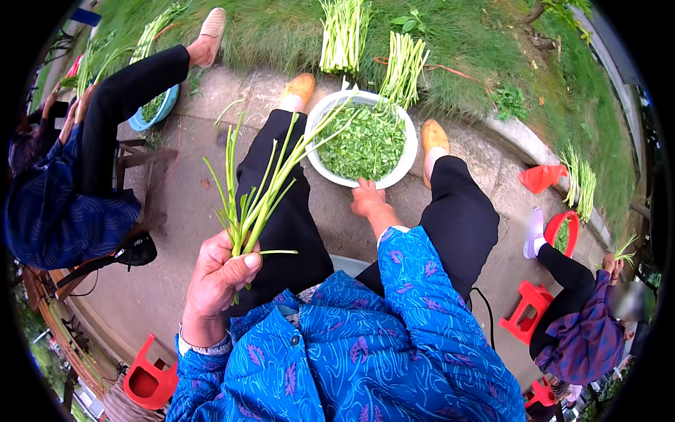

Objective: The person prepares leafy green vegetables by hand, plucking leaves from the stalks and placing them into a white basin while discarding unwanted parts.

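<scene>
My left hand (224,277) grips a small bunch of green leafy-vegetable stalks (258,203), mostly bare of leaves, their tops fanning up and to the right. My right hand (368,199) is at the near rim of a white plastic basket (312,153), its fingertips at the edge; whether it holds the rim I cannot tell. Loose green leaves (364,142) fill much of the basket, which stands on the pavement between my feet. A bundle of stalks (403,71) lies against the basket's far side, its lower ends over the rim. Another stalk bundle (345,37) rests on the grass behind.
At left a seated person (68,205) handles stalks beside a blue basin (153,113). On the right another person (580,327) holds stalks near a red basin (572,232). Red plastic stools (150,377) stand on the pavement. A stone curb (519,137) borders the grass.
</scene>
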`<state>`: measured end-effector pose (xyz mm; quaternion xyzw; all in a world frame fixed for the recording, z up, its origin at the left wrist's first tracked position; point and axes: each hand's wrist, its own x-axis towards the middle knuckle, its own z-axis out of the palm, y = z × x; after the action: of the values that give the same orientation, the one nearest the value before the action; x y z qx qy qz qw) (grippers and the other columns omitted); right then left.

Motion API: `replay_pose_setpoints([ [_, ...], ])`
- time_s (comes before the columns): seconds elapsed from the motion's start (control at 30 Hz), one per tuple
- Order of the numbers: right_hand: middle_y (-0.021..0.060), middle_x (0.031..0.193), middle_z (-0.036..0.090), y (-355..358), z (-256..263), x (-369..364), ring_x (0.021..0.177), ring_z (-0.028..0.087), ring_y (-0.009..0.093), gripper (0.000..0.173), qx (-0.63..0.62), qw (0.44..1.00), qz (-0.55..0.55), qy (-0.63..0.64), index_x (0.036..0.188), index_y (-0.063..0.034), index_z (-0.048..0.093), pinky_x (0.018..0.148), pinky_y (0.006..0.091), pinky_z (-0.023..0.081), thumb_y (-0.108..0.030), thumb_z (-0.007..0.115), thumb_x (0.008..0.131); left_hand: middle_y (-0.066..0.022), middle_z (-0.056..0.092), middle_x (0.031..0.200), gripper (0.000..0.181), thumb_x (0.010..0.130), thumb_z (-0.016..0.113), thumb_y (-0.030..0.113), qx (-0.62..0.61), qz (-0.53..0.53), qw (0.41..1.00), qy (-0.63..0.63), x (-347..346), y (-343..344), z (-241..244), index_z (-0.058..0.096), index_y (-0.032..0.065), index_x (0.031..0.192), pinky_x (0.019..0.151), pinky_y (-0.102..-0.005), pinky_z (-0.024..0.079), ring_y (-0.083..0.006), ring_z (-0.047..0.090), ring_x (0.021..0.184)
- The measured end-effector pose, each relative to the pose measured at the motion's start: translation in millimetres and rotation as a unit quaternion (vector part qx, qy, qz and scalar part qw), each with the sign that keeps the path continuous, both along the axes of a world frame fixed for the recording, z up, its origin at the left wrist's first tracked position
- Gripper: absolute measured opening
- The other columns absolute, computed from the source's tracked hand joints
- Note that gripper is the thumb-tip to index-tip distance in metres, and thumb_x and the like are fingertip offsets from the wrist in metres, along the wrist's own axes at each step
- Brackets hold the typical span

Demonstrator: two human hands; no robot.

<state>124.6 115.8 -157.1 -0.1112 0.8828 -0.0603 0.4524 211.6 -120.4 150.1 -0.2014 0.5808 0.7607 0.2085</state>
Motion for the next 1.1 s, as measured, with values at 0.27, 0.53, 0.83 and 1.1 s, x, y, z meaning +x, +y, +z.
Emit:
replay_pose_setpoints([
  [0.27, 0.0068, 0.145, 0.036, -2.3, -18.2, 8.6, 0.135, 0.032, 0.030, 0.042, 0.003, 1.000, 0.007, 0.011, 0.123, -0.0083, 0.061, 0.102, 0.0497, 0.035, -0.010, 0.059, 0.080, 0.0009, 0.045, 0.063, 0.020, 0.083, 0.066, 0.016, 0.007, -0.005, 1.000, 0.002, -14.6, 3.7, -0.8, 0.052, 0.0017, 0.082, 0.046, -0.0211, 0.029, -0.0062, 0.038, 0.052],
  [0.53, 0.0101, 0.134, 0.047, -5.8, -0.8, 19.2, 0.125, 0.044, 0.031, 0.041, -0.002, 0.997, 0.000, -0.078, 0.124, -0.0069, 0.058, 0.100, 0.0472, 0.040, -0.010, 0.055, 0.084, 0.0007, 0.045, 0.063, 0.019, 0.084, 0.065, 0.015, 0.033, 0.000, 0.999, -0.001, -15.3, 9.9, -3.3, 0.051, 0.0015, 0.083, 0.046, -0.0209, 0.028, -0.0059, 0.037, 0.051],
  [0.83, 0.0161, 0.124, 0.059, 7.5, 10.2, 14.5, 0.117, 0.055, 0.032, 0.038, -0.011, 0.992, -0.025, -0.123, 0.118, -0.0026, 0.061, 0.096, 0.0405, 0.046, -0.011, 0.055, 0.081, 0.0019, 0.044, 0.061, 0.017, 0.086, 0.063, 0.014, 0.052, -0.026, 0.998, 0.005, -13.0, 14.9, -1.1, 0.050, 0.0029, 0.082, 0.045, -0.0203, 0.027, -0.0050, 0.035, 0.050],
  [1.1, 0.0175, 0.113, 0.064, 9.3, 18.9, 17.9, 0.108, 0.060, 0.032, 0.038, -0.115, 0.973, -0.197, 0.030, 0.111, -0.0151, 0.068, 0.092, 0.0405, 0.047, -0.006, 0.056, 0.077, 0.0000, 0.046, 0.060, 0.016, 0.086, 0.063, 0.014, 0.084, -0.016, 0.996, 0.026, 0.6, 15.6, 1.3, 0.051, 0.0033, 0.084, 0.043, -0.0199, 0.027, -0.0049, 0.035, 0.047],
])
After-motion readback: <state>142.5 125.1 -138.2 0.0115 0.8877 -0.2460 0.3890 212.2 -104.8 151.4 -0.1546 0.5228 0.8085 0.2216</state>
